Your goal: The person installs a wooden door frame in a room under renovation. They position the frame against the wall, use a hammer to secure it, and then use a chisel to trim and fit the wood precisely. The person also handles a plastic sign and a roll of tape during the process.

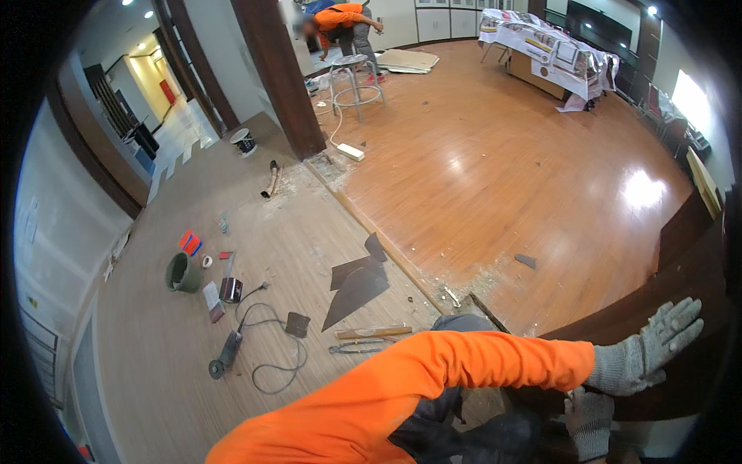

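My left hand (653,348), in a grey knit work glove, reaches across to the right with its fingers stretched out. It lies against a dark brown panel (688,309) at the right. Below it, near the left sleeve's cuff, is my right hand (589,421), also gloved. Its fingers are curled closed, and what they hold is too small and hidden to name. An orange sleeve covers my left arm. Pincers (359,347) and a strip of wood (374,332) lie on the floor left of my knee.
An angle grinder (225,356) with a looping cord, a green bucket (182,273) and torn dark sheets (357,290) lie on the left floor. A wooden threshold strip (371,225) edges the orange floor. Another person (348,19) bends beside a round stool (357,91); a covered table (541,46) stands behind.
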Demonstrator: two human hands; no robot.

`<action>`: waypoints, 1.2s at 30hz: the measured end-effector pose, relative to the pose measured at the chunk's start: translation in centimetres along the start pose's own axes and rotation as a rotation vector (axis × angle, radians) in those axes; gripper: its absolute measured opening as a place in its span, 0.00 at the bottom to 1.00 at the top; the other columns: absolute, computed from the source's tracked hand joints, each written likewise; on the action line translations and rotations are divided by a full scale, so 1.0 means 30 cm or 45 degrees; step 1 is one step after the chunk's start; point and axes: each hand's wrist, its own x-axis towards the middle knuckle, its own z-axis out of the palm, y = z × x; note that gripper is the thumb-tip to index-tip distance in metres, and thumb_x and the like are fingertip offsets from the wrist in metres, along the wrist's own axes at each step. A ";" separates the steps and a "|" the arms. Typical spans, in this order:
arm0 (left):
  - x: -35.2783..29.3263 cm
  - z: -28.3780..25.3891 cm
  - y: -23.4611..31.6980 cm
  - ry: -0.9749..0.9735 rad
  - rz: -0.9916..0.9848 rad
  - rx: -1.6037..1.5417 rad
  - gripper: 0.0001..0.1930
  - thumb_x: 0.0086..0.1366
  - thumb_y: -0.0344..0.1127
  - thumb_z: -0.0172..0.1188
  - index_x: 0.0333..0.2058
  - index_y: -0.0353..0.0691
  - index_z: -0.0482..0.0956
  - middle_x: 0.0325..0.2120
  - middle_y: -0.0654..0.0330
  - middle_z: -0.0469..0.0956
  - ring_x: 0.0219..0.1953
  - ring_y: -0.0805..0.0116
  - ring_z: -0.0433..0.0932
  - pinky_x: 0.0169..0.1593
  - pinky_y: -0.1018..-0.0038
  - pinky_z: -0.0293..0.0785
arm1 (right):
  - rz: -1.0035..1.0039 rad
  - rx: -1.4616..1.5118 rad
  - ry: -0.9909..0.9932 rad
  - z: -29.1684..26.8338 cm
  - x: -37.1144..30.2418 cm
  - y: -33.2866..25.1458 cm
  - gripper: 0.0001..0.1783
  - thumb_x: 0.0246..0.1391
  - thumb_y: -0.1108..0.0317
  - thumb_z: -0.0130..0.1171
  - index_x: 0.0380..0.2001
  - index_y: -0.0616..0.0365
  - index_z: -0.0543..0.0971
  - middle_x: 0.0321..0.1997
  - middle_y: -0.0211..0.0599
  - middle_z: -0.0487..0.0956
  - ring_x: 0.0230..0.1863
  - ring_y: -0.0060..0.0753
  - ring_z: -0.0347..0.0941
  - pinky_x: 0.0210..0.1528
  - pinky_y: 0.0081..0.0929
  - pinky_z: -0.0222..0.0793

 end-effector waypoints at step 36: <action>-0.125 -0.112 -0.093 0.094 -0.128 -0.163 0.38 0.72 0.25 0.52 0.75 0.45 0.46 0.75 0.55 0.49 0.70 0.60 0.60 0.70 0.66 0.61 | 1.172 0.371 1.273 -0.108 -0.750 -0.277 0.18 0.65 0.50 0.55 0.42 0.51 0.80 0.39 0.39 0.81 0.36 0.40 0.79 0.39 0.44 0.75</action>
